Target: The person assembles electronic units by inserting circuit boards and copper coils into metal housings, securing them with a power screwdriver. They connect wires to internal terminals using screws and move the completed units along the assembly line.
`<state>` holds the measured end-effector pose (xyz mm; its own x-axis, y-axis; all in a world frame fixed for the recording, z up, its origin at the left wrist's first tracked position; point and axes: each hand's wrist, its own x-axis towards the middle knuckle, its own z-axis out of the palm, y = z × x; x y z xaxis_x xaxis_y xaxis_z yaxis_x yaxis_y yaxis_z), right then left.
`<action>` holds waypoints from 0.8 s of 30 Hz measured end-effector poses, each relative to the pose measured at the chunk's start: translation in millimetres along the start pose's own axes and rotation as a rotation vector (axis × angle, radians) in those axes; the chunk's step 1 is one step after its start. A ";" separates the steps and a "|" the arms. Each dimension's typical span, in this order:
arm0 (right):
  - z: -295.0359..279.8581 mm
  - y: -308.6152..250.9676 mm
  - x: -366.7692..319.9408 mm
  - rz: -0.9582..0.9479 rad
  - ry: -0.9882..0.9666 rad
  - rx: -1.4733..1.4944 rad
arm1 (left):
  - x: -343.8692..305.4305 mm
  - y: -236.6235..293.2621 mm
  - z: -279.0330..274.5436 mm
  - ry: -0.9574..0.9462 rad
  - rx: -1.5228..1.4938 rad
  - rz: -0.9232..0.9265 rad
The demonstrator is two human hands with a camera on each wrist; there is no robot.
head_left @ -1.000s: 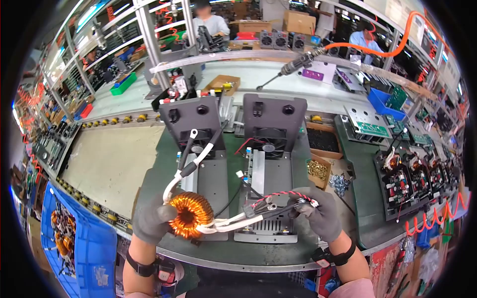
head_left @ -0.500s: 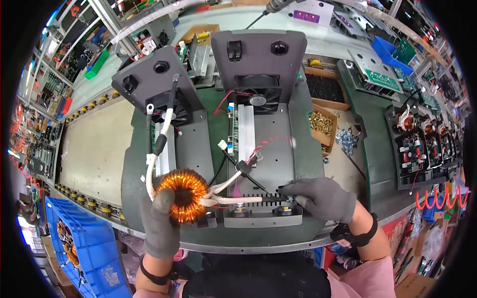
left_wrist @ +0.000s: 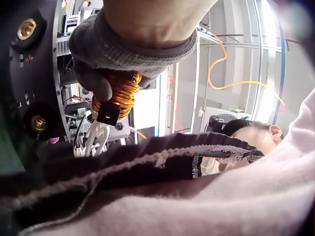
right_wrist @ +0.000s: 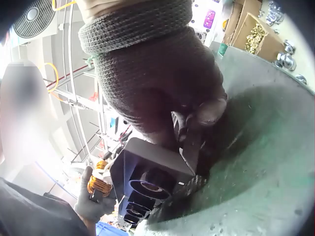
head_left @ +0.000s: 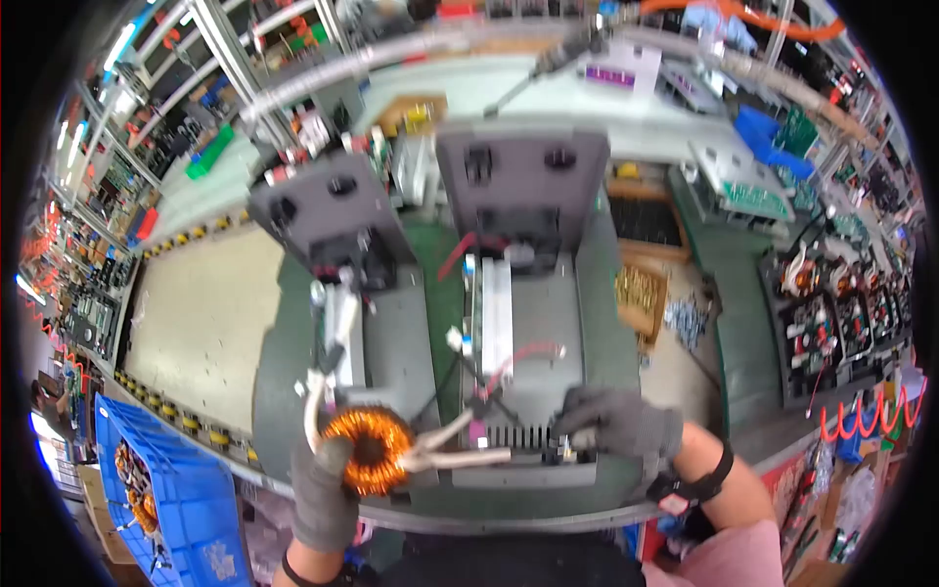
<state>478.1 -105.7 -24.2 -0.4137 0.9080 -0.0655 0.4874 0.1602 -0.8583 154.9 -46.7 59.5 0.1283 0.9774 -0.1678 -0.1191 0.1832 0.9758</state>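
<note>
Left hand point(head_left: 328, 499) grips a copper coil point(head_left: 394, 442) before the near end of the left grey chassis point(head_left: 396, 338), thumb on the windings, other fingers largely hidden; white leads point(head_left: 458, 457) run toward the right hand point(head_left: 626, 423), blurred at the right chassis's point(head_left: 550, 318) front corner, so whether it pinches anything I cannot tell. Blue crate point(head_left: 191, 494), cut across by glare-free shadow at its inner side, holds more coils point(head_left: 144, 509); beyond, a carton point(head_left: 648, 321) holds brass-coloured pieces point(head_left: 636, 287), a farther box point(head_left: 648, 250) black contents too smeared to name.

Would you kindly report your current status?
Left hand holds coppery ring coil; right hand at near end of grey metal chassis, grip unclear; white tubular lead over it.
</note>
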 end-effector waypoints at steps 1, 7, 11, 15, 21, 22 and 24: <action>0.3 3.4 0.4 0.006 -0.026 0.054 | -1.7 2.3 1.3 0.023 0.003 0.001; -2.5 -13.7 5.1 0.147 -0.118 -0.154 | -6.7 4.4 0.7 -0.051 -0.046 0.008; 9.7 0.9 1.4 0.048 0.005 -0.076 | -9.0 5.7 -3.0 -0.071 -0.030 -0.011; 9.5 11.5 1.5 0.170 -0.069 -0.134 | -9.3 4.4 -9.0 -0.090 0.019 0.018; 5.9 9.6 -7.8 0.084 -0.002 0.407 | -10.2 -2.8 -14.8 -0.052 -0.025 -0.011; 8.0 -2.7 -7.5 0.155 0.017 0.479 | -11.2 2.6 -16.6 -0.074 0.007 -0.069; 9.4 -13.7 -4.8 0.239 0.042 0.511 | -9.7 -0.9 -18.6 -0.072 0.003 -0.036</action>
<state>466.2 -115.9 -16.9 -0.3019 0.9121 -0.2773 0.1251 -0.2504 -0.9600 135.4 -54.4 57.7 0.2028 0.9601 -0.1928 -0.1097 0.2180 0.9698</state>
